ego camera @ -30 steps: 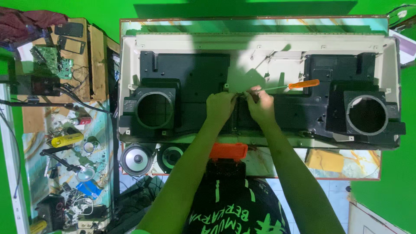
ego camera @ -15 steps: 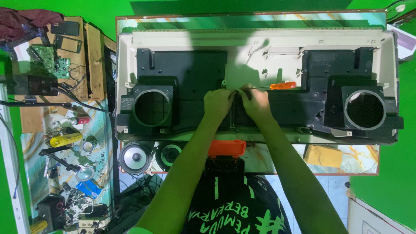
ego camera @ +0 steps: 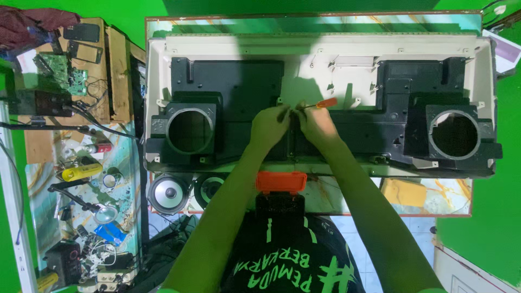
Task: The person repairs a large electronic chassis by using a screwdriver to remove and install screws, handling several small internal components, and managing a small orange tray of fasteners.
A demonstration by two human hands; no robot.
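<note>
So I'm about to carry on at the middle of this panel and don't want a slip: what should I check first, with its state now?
1. Right hand grips the screwdriver: ok.
2. Left hand steadies the black housing beside it: ok.
3. Tip seated in a screw: cannot tell, hidden between the hands.
4. Panel lies flat on the table: ok.
5. Loose speakers kept off the panel: ok.
6. Orange-lidded case at the near edge, overhanging: not ok.

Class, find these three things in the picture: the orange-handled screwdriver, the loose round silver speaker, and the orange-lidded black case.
Orange-handled screwdriver point(ego camera: 326, 102), head view, on its orange handle.
Loose round silver speaker point(ego camera: 169, 192), head view, on its cone.
Orange-lidded black case point(ego camera: 281, 182), head view, on the orange lid.
</note>
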